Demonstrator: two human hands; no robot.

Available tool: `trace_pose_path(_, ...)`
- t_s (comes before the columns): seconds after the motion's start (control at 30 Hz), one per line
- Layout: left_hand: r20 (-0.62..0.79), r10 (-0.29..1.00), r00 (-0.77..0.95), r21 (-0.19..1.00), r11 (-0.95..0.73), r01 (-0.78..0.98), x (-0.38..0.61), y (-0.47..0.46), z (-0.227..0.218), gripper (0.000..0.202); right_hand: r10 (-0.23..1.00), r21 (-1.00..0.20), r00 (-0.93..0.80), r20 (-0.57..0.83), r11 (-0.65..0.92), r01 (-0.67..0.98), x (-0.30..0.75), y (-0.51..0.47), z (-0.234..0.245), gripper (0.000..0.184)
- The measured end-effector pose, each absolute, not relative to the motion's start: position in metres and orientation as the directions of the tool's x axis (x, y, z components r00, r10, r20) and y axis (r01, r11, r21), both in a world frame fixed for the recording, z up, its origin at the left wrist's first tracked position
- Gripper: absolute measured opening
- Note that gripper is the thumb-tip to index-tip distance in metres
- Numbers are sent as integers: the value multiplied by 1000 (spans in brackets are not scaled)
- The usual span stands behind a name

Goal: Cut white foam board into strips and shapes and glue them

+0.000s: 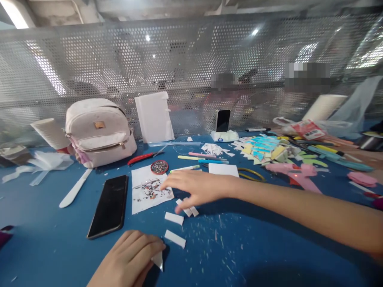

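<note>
The cluster of white strips [194, 211] lies right under and just beside the right hand's [199, 187] thumb, long axes slanting from far-left to near-right. The right hand is the nearer one — its fingers loosely spread, grasping nothing that shows, though the thumb partly covers the cluster. Each strip is narrow, flat and plain white. Nearer the person than that thumb lie an upper loose strip [174, 218] and a lower loose strip [175, 238], both roughly crosswise; the lower one is just beyond the left fingertips. The left hand [128, 255] is curled closed on a small white piece [158, 261] — tilted, mostly hidden. Under and left of the right fingertips is a white sheet [138, 208] scattered with dark flakes [153, 190]; beyond them sits a red-rimmed dish [159, 174].
</note>
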State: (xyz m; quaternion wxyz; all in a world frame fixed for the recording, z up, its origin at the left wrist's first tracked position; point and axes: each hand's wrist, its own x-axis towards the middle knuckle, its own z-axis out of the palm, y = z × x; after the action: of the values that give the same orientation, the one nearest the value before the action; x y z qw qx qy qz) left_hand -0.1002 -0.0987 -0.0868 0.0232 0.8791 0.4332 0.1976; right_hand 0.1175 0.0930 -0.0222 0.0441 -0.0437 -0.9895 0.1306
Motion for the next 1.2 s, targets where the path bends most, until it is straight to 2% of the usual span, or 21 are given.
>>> trace_pose_path(0.07, 282, 788, 547, 252, -611, 750, -98, -93, -87, 29, 141, -334, -990, 16, 934, 128, 144, 85, -32, 68)
trace_pose_path(0.1, 261, 798, 544, 275, -601, 750, -96, -89, -87, 31, 156, -365, -988, 4, 920, 144, 154, 82, -37, 70)
trace_pose_path(0.3, 235, 834, 500, 362, -552, 751, -83, -65, -91, 38, 256, -534, -965, 63, 825, 184, 172, 74, -55, 51)
trace_pose_path(0.43, 215, 868, 448, 395, -497, 773, -79, -57, -88, 35, 239, -553, -968, 78, 818, 157, 165, 75, -57, 48)
trace_pose_path(0.6, 195, 898, 394, 419, -440, 794, -78, -54, -88, 32, 180, -556, -980, 88, 825, 101, 154, 82, -63, 61)
trace_pose_path(0.77, 185, 901, 392, 480, -431, 764, -75, -48, -89, 34, 165, -556, -982, 91, 826, 87, 150, 81, -65, 49)
trace_pose_path(0.97, 181, 864, 470, 516, -491, 702, -56, -45, -79, 32, 284, -577, -956, 71, 794, 193, 172, 62, -59, 39)
trace_pose_path(1.13, 198, 789, 582, 529, -586, 614, -35, -48, -73, 33, 431, -588, -901, -44, 718, 372, 200, 30, -57, 44)
trace_pose_path(1.2, 233, 757, 610, 504, -630, 590, -32, -50, -73, 30, 470, -592, -874, -123, 672, 445, 212, 18, -55, 54)
